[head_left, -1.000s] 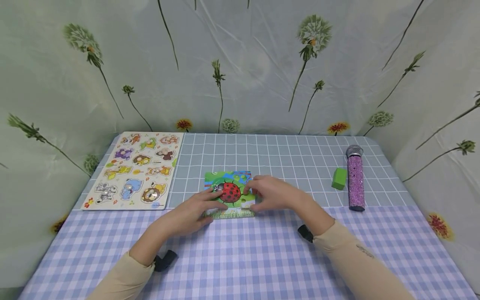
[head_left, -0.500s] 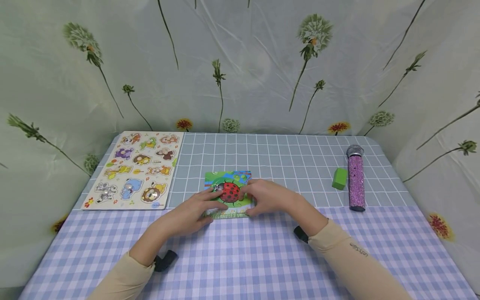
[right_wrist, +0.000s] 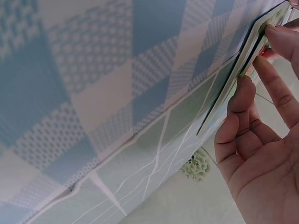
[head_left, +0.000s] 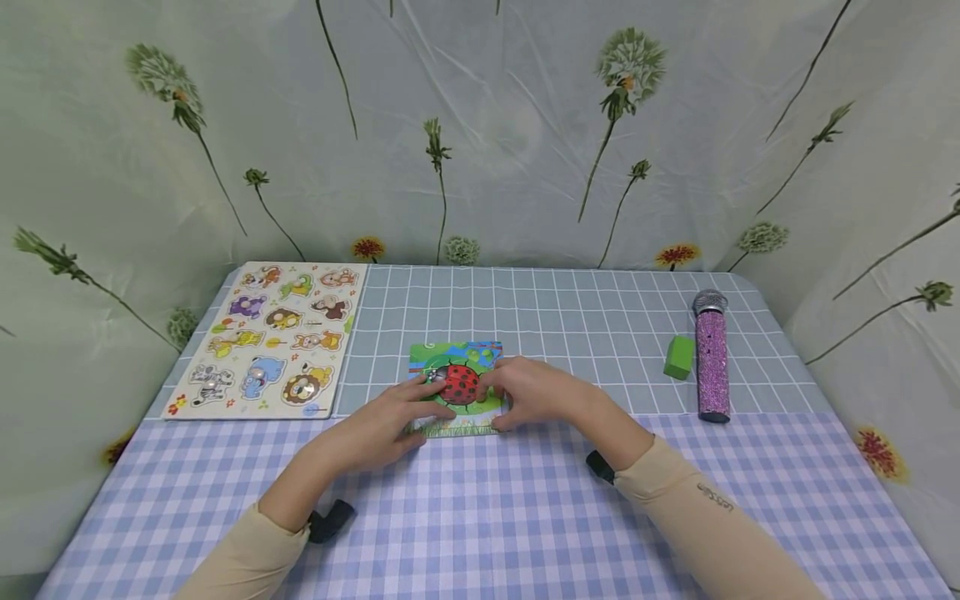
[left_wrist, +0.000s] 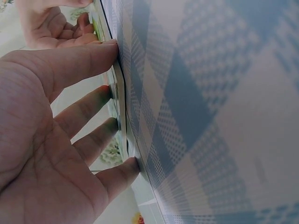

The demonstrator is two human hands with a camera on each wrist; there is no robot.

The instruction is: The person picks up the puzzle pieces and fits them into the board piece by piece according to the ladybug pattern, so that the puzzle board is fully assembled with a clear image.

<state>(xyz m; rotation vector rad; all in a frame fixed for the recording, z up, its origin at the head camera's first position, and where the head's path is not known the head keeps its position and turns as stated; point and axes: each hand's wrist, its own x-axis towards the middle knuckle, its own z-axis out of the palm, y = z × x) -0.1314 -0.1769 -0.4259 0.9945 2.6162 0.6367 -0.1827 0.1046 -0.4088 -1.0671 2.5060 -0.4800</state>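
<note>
A ladybug jigsaw puzzle [head_left: 456,385] lies flat at mid-table, across the line between the grey grid surface and the checked cloth. My left hand [head_left: 382,423] rests on its left side with fingers spread; in the left wrist view the fingertips [left_wrist: 112,123] touch the puzzle's top and the thumb reaches its near edge. On the right side, my right hand [head_left: 536,392] pinches a puzzle piece [right_wrist: 254,51] between thumb and bent fingers. From the right wrist view, that piece sits at the board, slightly raised along one edge. The hand covers part of the puzzle's right side.
An animal peg puzzle board [head_left: 272,342] lies at the far left. To the right are a green block [head_left: 678,357] and a glittery purple microphone [head_left: 712,358]. Flowered cloth [head_left: 510,167] hangs behind the table.
My right hand has moved slightly left, bringing a jutting piece in line with the puzzle's right edge. The last half second shows almost no motion. My left hand has stayed put.
</note>
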